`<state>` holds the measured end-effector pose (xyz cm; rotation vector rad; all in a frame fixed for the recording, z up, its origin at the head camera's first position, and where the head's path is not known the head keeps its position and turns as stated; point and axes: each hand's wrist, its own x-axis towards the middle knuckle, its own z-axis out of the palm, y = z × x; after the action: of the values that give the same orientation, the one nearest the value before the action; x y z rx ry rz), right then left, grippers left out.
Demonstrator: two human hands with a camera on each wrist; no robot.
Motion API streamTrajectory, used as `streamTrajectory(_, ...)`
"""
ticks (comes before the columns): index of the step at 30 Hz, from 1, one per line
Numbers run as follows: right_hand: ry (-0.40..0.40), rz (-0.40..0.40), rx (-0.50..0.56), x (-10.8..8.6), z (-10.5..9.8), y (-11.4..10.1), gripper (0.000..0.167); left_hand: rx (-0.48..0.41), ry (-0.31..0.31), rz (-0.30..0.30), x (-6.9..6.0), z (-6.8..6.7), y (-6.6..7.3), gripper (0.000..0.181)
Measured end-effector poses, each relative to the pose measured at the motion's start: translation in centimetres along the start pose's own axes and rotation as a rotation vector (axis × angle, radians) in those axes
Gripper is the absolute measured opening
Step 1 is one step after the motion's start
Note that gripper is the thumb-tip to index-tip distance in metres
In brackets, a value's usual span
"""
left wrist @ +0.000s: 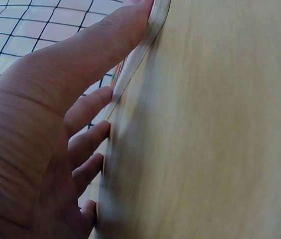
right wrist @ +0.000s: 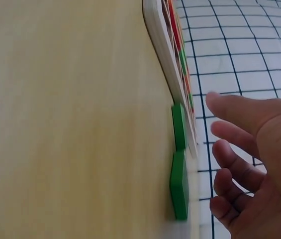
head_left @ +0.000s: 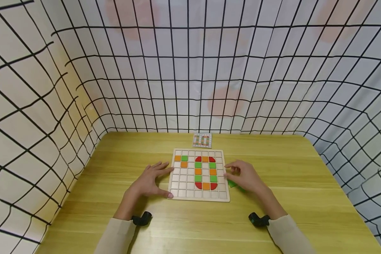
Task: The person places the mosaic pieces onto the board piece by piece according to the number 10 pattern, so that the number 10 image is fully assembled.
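A pale gridded board (head_left: 183, 181) lies on the table, holding red, orange and green pieces. Many form an upright ring right of centre; an orange (head_left: 177, 158), a green (head_left: 184, 158) and another orange piece (head_left: 184, 164) sit at its upper left. My left hand (head_left: 149, 180) is spread, thumb on the board's near left corner and index fingertip at its left edge. Over the right edge hovers my right hand (head_left: 246, 176), fingers loosely bent and apart, nothing visible between them. Beneath it, two green pieces (right wrist: 179, 127) (right wrist: 179, 186) lie beside the board in the right wrist view.
A small card (head_left: 202, 140) with a printed coloured grid pattern lies just behind the board. White walls with black grid lines (head_left: 197, 88) stand around the back and sides of the wooden table (head_left: 190, 225).
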<state>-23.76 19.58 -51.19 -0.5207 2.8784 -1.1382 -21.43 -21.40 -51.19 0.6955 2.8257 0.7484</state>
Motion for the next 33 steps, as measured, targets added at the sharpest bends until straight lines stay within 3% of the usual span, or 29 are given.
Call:
streamTrajectory(15, -0.138, -0.043, -0.094, -2.5, -1.8, 2.7, 0.055, -0.004, -0.004, -0.007, 0.1, 0.1, -0.1, 0.105)
streamTrajectory(26, -0.174, -0.050, -0.046, -2.9, -2.1, 3.1, 0.031, -0.001, -0.003, -0.006, 0.1, 0.1, -0.2, 0.104)
streamTrajectory(33, -0.147, -0.041, -0.027, -2.9, -2.0, 3.0, 0.028, -0.005, -0.008, -0.009, 0.1, 0.0, -0.1, 0.104)
